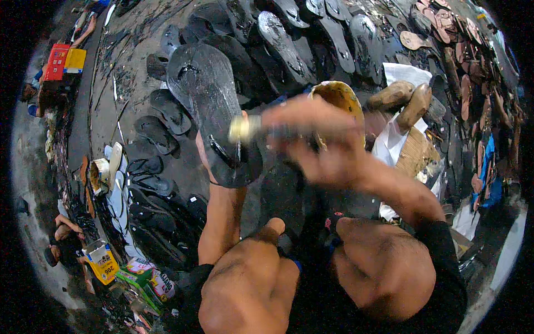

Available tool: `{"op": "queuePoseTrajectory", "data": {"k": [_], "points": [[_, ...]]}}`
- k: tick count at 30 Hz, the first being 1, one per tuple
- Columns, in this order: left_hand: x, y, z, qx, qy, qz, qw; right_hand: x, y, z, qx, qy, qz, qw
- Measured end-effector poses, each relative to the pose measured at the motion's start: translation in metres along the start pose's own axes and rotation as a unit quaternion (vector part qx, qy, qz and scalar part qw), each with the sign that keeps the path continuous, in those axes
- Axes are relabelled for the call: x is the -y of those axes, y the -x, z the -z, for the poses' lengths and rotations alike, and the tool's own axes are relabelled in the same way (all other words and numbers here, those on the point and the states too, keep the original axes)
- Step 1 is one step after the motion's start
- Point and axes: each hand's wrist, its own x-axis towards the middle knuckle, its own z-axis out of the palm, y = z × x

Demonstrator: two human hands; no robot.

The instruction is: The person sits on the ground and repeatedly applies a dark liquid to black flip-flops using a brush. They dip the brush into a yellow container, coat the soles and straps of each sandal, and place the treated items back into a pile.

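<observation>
My left hand grips a black footwear sole from beneath and holds it up in front of me. Only some of its fingers show at the sole's edges. Shiny, wet-looking streaks cover the sole's upper face. My right hand, smeared by motion, is closed around the handle of a short brush. The pale yellow brush head is over the lower half of the sole; I cannot tell whether it touches. Just behind my right hand stands a tub with a yellow-stained inside.
Several black soles lie beyond my hands. Wooden shoe lasts sit on white sheets to the right, with tan soles farther off. Black sandals, a yellow can and a green box are at left. Other people sit there.
</observation>
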Motion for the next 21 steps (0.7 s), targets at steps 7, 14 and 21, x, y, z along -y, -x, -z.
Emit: {"op": "queuePoseTrajectory", "data": {"k": [7, 14, 21], "points": [[0.026, 0.013, -0.026, -0.156, -0.171, 0.017, 0.973, 0.021, -0.016, -0.001, 0.023, 0.137, 0.149, 0.979], [0.033, 0.02, -0.029, 0.048, -0.324, -0.124, 0.937, 0.038, -0.009, -0.005, 0.137, 0.094, 0.22, 0.961], [0.017, 0.009, -0.015, -0.033, -0.111, 0.003, 0.993, 0.025, 0.009, -0.012, 0.11, 0.083, 0.152, 0.979]]}}
